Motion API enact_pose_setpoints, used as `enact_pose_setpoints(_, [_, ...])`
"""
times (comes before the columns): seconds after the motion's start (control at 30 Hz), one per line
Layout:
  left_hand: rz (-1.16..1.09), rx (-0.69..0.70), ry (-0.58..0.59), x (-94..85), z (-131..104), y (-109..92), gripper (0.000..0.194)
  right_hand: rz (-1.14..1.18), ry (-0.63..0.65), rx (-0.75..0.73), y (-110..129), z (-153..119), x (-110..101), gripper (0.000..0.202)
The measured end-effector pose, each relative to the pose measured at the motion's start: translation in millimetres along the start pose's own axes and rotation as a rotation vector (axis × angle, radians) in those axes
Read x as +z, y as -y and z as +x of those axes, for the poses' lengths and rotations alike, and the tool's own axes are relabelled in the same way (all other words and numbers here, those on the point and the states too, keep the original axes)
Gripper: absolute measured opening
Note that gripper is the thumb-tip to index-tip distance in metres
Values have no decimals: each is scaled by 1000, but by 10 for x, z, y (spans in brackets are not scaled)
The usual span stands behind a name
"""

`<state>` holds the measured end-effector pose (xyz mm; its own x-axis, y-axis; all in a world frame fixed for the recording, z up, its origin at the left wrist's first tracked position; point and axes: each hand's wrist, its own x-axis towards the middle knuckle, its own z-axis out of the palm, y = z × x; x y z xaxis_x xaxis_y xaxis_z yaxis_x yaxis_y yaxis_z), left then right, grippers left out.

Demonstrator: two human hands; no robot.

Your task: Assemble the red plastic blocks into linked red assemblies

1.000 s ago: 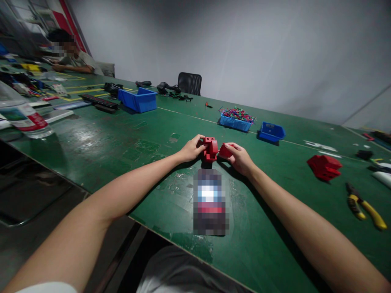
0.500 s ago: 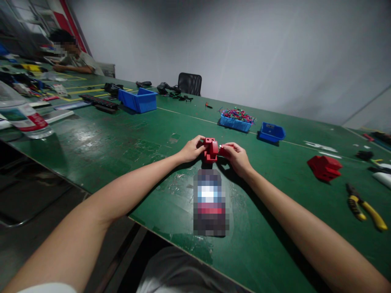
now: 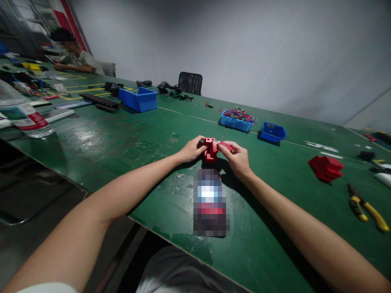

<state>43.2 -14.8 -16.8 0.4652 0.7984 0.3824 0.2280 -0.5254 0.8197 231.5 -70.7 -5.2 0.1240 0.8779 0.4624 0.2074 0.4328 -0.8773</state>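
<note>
Fingers of my left hand (image 3: pixel 193 149) are closed on a red block-like part (image 3: pixel 210 152) with small holes in its top, held over the green table (image 3: pixel 146 142). From the right, my right hand (image 3: pixel 236 158) pinches a small red piece (image 3: pixel 226 146) with a light tip, close against the block's right side. Whether the two parts touch is too small to tell. Just below the hands lies a phone-shaped object (image 3: pixel 210 203), its surface pixelated.
Blue bins (image 3: pixel 139 100) stand farther back, one holding colourful small pieces (image 3: pixel 238 115). Rightward are a red part (image 3: pixel 326 168) and yellow-handled pliers (image 3: pixel 366 207). At left stand a plastic bottle (image 3: pixel 26 112) and, beyond, a seated person (image 3: pixel 81 61).
My right hand has turned and brought its small red piece up against the block's right side. More of that piece shows now. My left hand has hardly moved.
</note>
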Motion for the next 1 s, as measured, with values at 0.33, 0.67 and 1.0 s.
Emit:
enact_pose_setpoints(0.33, [49, 19, -1, -9, -3, -14, 31, -316, -47, -349, 50, -80, -49, 29])
enact_pose_setpoints(0.67, [65, 10, 7, -11, -18, -50, 30, -447, -51, -530, 48, -113, -24, 28])
enact_pose_setpoints(1.0, [65, -2, 6, -7, -16, -54, 32, -474, -1, -644, 60, -110, -18, 39])
